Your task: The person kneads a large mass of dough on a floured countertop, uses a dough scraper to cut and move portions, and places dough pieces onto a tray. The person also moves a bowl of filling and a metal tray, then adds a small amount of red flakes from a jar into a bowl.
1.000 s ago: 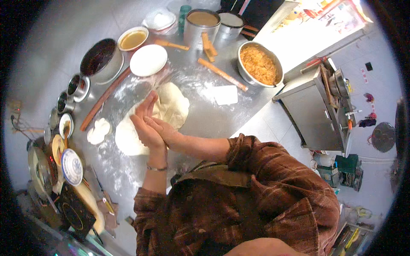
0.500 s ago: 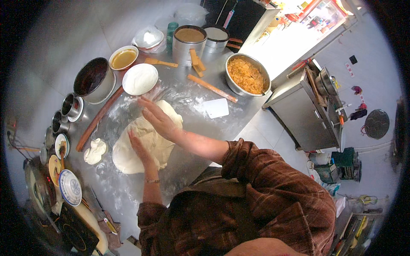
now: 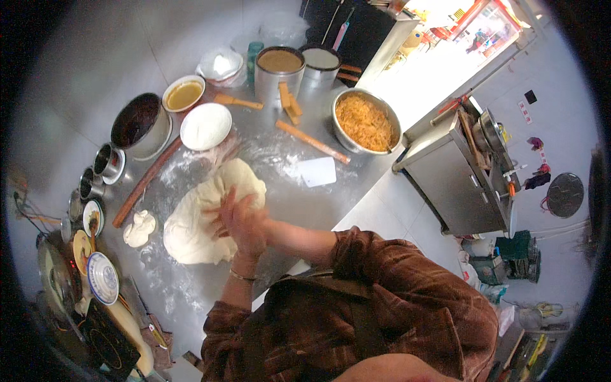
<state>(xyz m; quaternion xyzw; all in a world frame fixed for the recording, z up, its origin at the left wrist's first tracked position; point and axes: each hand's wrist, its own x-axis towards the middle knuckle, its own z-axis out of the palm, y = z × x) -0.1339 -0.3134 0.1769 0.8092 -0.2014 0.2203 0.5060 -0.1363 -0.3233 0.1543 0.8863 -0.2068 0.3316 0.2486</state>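
My left hand (image 3: pixel 251 239), with a bracelet at the wrist, and my right hand (image 3: pixel 235 215) come together and overlap over the near right side of a large pale dough mass (image 3: pixel 195 224). Motion smears both hands. Outstretched fingers still show, and I see no tool in either hand. Where the hands cross, some fingers are hidden, and whether they touch the dough is unclear. The dough lies on the floury metal table (image 3: pixel 191 294), thick and folded at its far right. A small separate dough piece (image 3: pixel 139 228) sits to its left.
Beyond the dough are a long rolling pin (image 3: pixel 147 183), a white bowl of flour (image 3: pixel 206 127), a dark-lined pot (image 3: pixel 141 125) and a white scraper (image 3: pixel 317 172). A shorter wooden rod (image 3: pixel 312 141) lies near a metal bowl of orange shreds (image 3: pixel 365 121). A patterned bowl (image 3: pixel 103 278) stands left.
My hands have left their separate flat places on the dough and come together nearer my body, overlapping. My view has shifted slightly.
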